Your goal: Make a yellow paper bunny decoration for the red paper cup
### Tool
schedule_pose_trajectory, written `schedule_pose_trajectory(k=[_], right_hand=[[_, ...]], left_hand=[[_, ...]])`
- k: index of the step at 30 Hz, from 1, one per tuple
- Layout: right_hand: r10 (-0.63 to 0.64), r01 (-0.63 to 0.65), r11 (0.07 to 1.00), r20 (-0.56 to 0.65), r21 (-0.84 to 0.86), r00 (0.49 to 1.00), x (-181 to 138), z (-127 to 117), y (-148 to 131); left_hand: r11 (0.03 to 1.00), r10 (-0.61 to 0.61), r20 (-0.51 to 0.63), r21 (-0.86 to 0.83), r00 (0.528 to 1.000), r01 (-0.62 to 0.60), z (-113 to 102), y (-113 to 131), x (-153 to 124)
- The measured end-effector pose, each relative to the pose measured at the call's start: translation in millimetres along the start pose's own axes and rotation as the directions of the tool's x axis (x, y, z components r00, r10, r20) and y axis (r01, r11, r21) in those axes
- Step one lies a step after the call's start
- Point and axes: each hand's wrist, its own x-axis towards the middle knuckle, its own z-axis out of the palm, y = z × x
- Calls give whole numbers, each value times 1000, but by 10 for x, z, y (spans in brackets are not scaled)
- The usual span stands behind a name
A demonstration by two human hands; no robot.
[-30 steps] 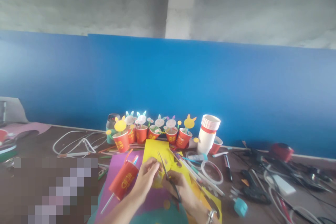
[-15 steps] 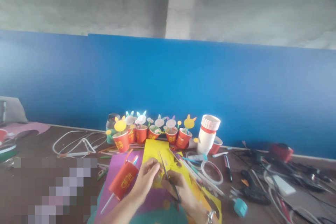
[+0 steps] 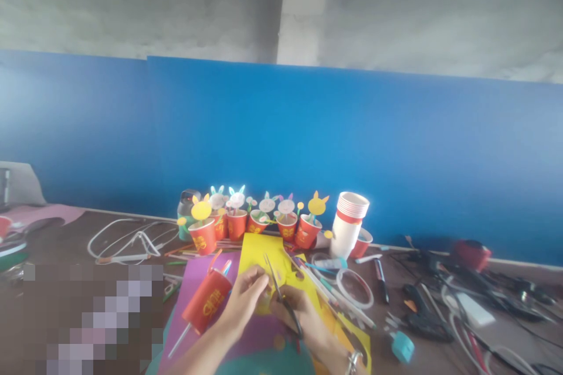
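My right hand (image 3: 297, 307) is closed around a pair of scissors (image 3: 287, 306), whose blades point away from me, slightly parted. Beside it, my left hand (image 3: 250, 290) is pinched, thumb against fingers, close to the blades. Whatever lies between those fingertips is too small and blurred to make out. Beneath both hands are a yellow paper sheet (image 3: 263, 249) and a purple sheet (image 3: 193, 281). Left of my left hand, a red paper cup (image 3: 206, 303) lies tipped over, with straws sticking out of both ends.
Red cups (image 3: 237, 225) with paper bunny heads line the back, by a white cup stack (image 3: 347, 228). To the right are a tape ring (image 3: 372, 299), a marker (image 3: 382, 281), a black glue gun (image 3: 426, 319) and tangled cables. A white cable (image 3: 132, 240) lies left.
Almost nothing differs. Both hands and the scissors stay in about the same place.
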Motion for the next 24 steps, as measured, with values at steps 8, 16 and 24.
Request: schedule_pose_trajectory(k=[8,16,24], right_hand=[[1,-2,1000,-20,-13,1000,-22,20,-59],[10,-10,1000,3,-20,1000,-16,-31,-47],[43,-41,998,40,-36,998,-33,-61,-34]], left_hand=[[999,-31,10,-39,999,32,4,7,-6],[999,-30,-2,-35,1000,30,-6,38,-8],[998,-47,35,-35,998,48,6,64,-23]])
